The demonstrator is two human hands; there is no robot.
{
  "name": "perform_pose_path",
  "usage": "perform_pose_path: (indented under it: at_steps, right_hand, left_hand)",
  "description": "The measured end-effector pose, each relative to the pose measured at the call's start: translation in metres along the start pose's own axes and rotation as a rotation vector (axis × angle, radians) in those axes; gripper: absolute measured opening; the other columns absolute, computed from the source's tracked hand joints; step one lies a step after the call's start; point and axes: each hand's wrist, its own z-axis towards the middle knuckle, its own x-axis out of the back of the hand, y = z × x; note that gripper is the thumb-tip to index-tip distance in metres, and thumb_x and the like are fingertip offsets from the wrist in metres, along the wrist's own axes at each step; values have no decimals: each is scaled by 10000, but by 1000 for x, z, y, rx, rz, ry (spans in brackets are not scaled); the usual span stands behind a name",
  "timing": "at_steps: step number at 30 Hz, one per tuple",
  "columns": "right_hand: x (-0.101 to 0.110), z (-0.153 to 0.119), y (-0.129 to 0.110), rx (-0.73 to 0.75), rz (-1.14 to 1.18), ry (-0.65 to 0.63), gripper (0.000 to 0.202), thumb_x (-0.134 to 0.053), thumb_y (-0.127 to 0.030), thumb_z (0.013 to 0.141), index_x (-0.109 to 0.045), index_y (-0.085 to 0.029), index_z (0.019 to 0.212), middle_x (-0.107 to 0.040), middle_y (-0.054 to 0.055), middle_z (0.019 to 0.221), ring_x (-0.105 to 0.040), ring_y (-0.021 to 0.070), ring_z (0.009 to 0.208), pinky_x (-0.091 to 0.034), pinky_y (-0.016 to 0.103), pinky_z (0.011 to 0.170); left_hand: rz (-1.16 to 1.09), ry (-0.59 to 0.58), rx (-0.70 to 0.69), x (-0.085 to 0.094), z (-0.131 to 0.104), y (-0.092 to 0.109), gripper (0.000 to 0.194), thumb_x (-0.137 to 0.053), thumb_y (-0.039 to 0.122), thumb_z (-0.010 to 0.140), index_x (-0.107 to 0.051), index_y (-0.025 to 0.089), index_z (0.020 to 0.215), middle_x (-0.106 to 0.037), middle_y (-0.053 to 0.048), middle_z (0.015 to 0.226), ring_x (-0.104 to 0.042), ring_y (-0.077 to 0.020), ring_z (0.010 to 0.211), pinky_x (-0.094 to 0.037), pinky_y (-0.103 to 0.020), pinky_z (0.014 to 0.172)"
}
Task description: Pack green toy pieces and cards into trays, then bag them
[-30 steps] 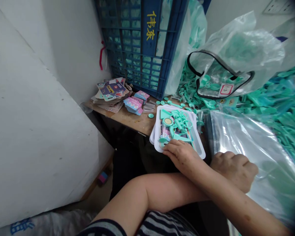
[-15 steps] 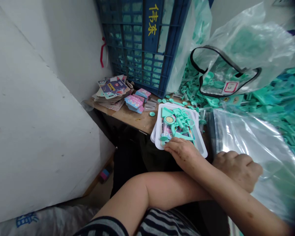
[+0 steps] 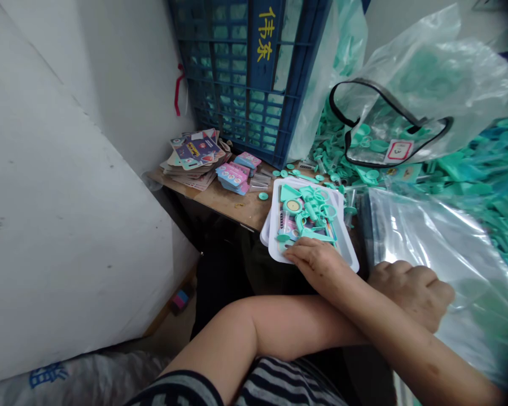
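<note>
My forearms are crossed, the right over the left. My right hand [image 3: 315, 258] lies over the near edge of a white plastic tray [image 3: 347, 242], its fingers pressed together at the rim and their tips partly hidden. Mint-green toy parts [image 3: 311, 211], a round piece with a pale disc [image 3: 293, 206] and printed cards lie inside. A second white tray [image 3: 264, 234] peeks out underneath. On the right, my left hand [image 3: 410, 290] is closed, knuckles up, on a stack of clear plastic bags [image 3: 432, 231]; what its fingers hold, if anything, is hidden.
On the wooden table [image 3: 237, 211] are a stack of printed cards [image 3: 198, 152] and small pink-blue card packs [image 3: 232, 177]. Behind stands a blue crate [image 3: 241, 101]. A clear zip bag [image 3: 376, 129] and heaped green parts [image 3: 461, 175] fill the right. A white wall [image 3: 68, 197] borders the left.
The whole view has shifted very slightly. Both hands and the tray keep nearly the same places relative to each other.
</note>
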Motion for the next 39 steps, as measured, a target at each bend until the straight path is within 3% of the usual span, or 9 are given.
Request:
perform_pose_path:
  at_steps: [5,12,21,39]
  right_hand:
    - [5,0,-6,-19,-58,-21,162,-633,-356,832,-723,-243,905,-670,37,898,-626,197,852,-418,301,754]
    - [5,-1,-7,32,-87,-23,208,-535,-315,906,-734,-257,881,-677,35,917,-624,189,882,-396,297,771]
    - [7,1,-11,-10,-118,-65,245,-489,-280,926,-731,-255,902,-682,42,959,-624,214,914,-388,326,781]
    - [6,5,-7,-50,-43,-58,228,-503,-266,919,-722,-241,863,-675,33,903,-628,197,870,-423,296,756]
  left_hand:
    - [12,-13,6,5,1,0,128,-510,259,844,-631,219,833,-610,5,825,-469,-182,722,-356,-306,537]
    - [15,-52,6,6,2,1,136,-498,254,850,-630,221,858,-616,10,846,-478,-188,738,-370,-308,549]
    - [8,-45,-6,5,2,-1,130,-505,247,840,-630,211,849,-611,2,836,-483,-189,724,-359,-308,538]
    - [-5,-60,4,4,0,-1,166,-470,253,864,-631,217,858,-625,-4,871,-484,-184,745,-367,-308,553]
